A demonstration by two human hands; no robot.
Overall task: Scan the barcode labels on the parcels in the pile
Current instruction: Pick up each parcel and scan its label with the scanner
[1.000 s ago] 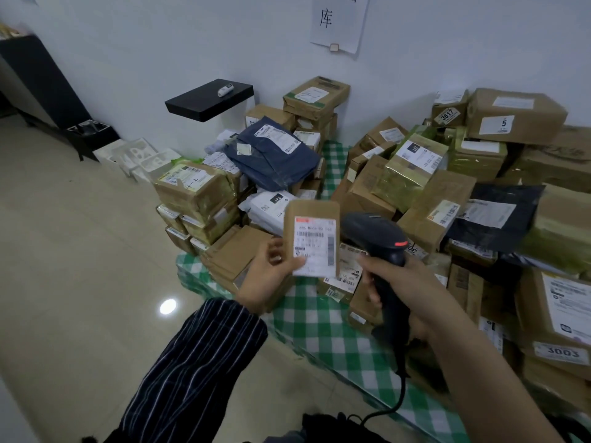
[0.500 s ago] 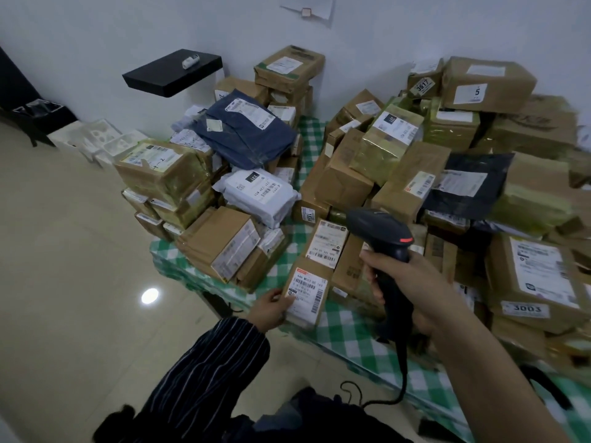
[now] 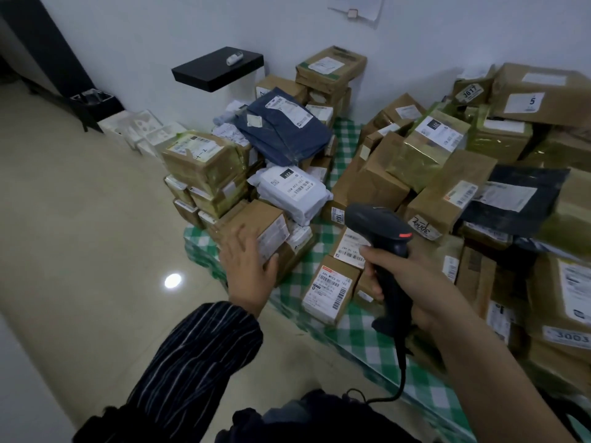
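Left hand (image 3: 248,270): spread, laid on brown box (image 3: 263,215), found just ahead-left.
Right hand (image 3: 415,282): clamped round scanner (image 3: 380,223), held farther right.

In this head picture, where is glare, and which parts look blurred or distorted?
Head view: dim; a glare spot shines on the floor; the left hand is motion-blurred at a cardboard parcel; the barcode scanner in the right hand is sharper; right-edge parcels stretch and smear.

The right hand (image 3: 412,279) grips a black handheld barcode scanner (image 3: 380,231); the left hand (image 3: 246,266), fingers spread, rests on a near-left brown cardboard parcel (image 3: 256,222).
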